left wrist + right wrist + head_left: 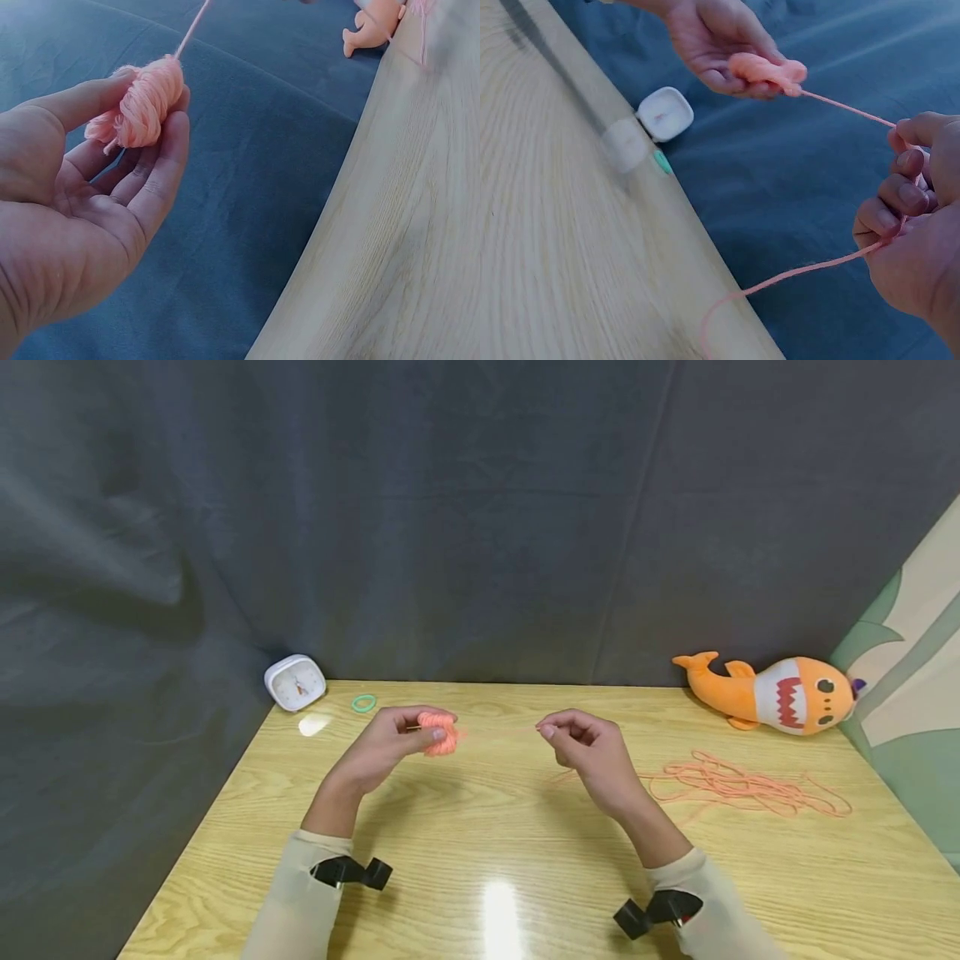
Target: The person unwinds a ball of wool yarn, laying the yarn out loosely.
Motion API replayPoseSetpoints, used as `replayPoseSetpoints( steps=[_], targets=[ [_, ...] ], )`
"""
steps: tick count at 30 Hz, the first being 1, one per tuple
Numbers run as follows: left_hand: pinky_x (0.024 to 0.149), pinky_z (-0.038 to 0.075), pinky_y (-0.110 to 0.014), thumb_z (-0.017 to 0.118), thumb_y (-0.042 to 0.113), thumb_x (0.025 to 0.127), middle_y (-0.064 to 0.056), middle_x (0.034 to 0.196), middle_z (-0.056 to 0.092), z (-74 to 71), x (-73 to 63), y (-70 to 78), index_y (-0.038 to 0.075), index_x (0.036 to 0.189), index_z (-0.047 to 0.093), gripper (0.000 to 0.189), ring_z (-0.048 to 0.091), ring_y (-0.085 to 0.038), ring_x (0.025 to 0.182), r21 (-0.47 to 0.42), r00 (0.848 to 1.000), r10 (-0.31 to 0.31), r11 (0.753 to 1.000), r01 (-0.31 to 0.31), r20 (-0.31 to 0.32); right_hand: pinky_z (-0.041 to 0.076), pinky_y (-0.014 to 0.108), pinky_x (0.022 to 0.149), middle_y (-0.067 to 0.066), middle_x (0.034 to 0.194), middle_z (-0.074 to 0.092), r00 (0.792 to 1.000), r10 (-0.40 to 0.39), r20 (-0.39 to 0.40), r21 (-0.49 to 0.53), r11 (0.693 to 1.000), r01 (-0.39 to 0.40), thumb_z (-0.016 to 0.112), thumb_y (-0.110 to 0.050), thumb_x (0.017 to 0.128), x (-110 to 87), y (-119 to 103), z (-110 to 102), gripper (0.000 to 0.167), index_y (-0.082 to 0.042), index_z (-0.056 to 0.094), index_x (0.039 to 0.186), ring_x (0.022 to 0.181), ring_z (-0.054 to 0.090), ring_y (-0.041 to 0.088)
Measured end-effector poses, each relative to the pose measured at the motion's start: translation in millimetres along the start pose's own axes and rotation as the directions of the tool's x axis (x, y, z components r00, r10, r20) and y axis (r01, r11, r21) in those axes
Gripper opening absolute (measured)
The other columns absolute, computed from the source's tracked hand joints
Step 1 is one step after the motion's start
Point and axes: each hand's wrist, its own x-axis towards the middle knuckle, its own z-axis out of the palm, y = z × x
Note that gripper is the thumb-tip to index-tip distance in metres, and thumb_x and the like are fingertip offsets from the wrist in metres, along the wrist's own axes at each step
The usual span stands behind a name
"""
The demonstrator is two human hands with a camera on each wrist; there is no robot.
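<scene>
Perhaps the tangled yarn pile (733, 786) knots if tugged. Left hand (384, 743) pinches the bundle (152, 99), right hand (597, 755) the strand (847, 109)

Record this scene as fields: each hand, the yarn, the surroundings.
Left hand: holds a wound pink bundle between thumb and fingers
Right hand: pinches the strand coming from the bundle
Strand state: straight between the hands, both above the table
Loose yarn: tangled on the table, right side
Back left: white clock, with a green ring beside it
Back right: orange plush toy
Backdrop: dark cloth
</scene>
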Motion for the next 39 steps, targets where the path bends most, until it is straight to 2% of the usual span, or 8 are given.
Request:
replayPoseSetpoints(
  steps=[6,11,15,19,25,32,37,39],
  targets=[
    [0.097,0.056,-0.030,0.070,0.010,0.098,0.000,0.102,0.074,-0.5,0.6,0.0,-0.008,0.124,0.066,0.032,0.071,-0.018,0.118,-0.003,1.000,0.009,1.000,-0.009,0.007,0.035,0.029,0.054,-0.005,0.067,0.045,0.999,-0.030,-0.041,-0.008,1.000,0.030,0.065,-0.015,0.103,-3.7,-2.4,-16.1,0.011,-0.007,0.072,0.102,0.059,0.038,0.011],
    [0.097,0.056,-0.030,0.070,0.012,0.098,0.000,0.106,0.076,-1.0,-0.2,-1.5,-0.007,0.124,0.066,0.033,0.073,-0.020,0.116,-0.007,1.000,0.014,1.000,-0.014,0.012,0.034,0.031,0.054,-0.005,0.066,0.044,0.997,-0.048,-0.066,-0.004,0.999,0.048,0.064,-0.012,0.103,-7.3,-6.3,-26.9,0.010,-0.008,0.072,0.101,0.058,0.036,0.013],
    [0.099,0.055,-0.030,0.069,0.012,0.099,0.000,0.100,0.075,-2.2,-1.3,-2.5,-0.006,0.120,0.065,0.028,0.073,-0.018,0.114,0.007,1.000,0.029,1.000,-0.029,0.001,0.035,0.031,0.055,-0.005,0.066,0.044,0.994,-0.037,-0.098,-0.018,0.999,0.035,0.064,-0.013,0.103,-10.6,-10.6,-36.4,0.010,-0.007,0.072,0.101,0.059,0.038,0.013],
    [0.100,0.055,-0.029,0.068,0.012,0.100,0.002,0.095,0.073,-3.5,-2.9,-1.3,-0.010,0.125,0.063,0.034,0.072,-0.017,0.114,0.013,1.000,0.028,1.000,-0.028,-0.005,0.037,0.031,0.055,-0.003,0.066,0.044,0.989,-0.025,-0.146,-0.022,1.000,0.022,0.065,-0.012,0.102,-15.0,-14.7,-46.4,0.012,-0.002,0.071,0.102,0.060,0.039,0.014],
    [0.100,0.055,-0.027,0.067,0.013,0.100,0.004,0.100,0.076,-5.4,-3.9,1.3,-0.009,0.131,0.062,0.038,0.072,-0.016,0.118,0.012,1.000,0.006,1.000,-0.006,-0.010,0.029,0.037,0.059,-0.003,0.066,0.043,0.985,-0.061,-0.160,0.060,0.996,0.071,0.062,-0.005,0.102,-20.8,-16.0,-63.4,0.010,-0.003,0.071,0.102,0.060,0.037,0.016],
    [0.097,0.056,-0.026,0.067,0.012,0.100,0.003,0.109,0.078,-6.2,-4.3,3.1,-0.006,0.131,0.063,0.036,0.073,-0.014,0.115,0.012,1.000,-0.004,1.000,0.004,-0.003,0.022,0.037,0.060,-0.001,0.068,0.042,0.979,-0.148,-0.143,0.196,0.965,0.175,0.056,0.002,0.103,-24.5,-14.4,-82.1,0.013,0.003,0.069,0.104,0.062,0.030,0.020],
    [0.092,0.057,-0.026,0.068,0.013,0.100,0.004,0.108,0.077,-6.1,-5.0,2.9,-0.005,0.133,0.064,0.038,0.073,-0.011,0.107,0.026,1.000,-0.006,1.000,0.006,0.003,0.022,0.037,0.061,0.001,0.068,0.042,0.972,-0.135,-0.195,0.201,0.964,0.174,0.055,0.003,0.103,-27.4,-16.2,-90.3,0.013,0.010,0.066,0.105,0.062,0.030,0.021],
    [0.088,0.057,-0.026,0.068,0.013,0.099,0.005,0.107,0.076,-5.6,-5.7,3.4,-0.004,0.134,0.064,0.039,0.072,-0.010,0.103,0.040,1.000,-0.006,0.999,0.006,0.002,0.022,0.037,0.060,0.001,0.068,0.043,0.969,-0.138,-0.205,0.209,0.961,0.181,0.055,0.003,0.103,-28.6,-17.1,-93.7,0.014,0.009,0.067,0.104,0.062,0.031,0.022]
  ],
)
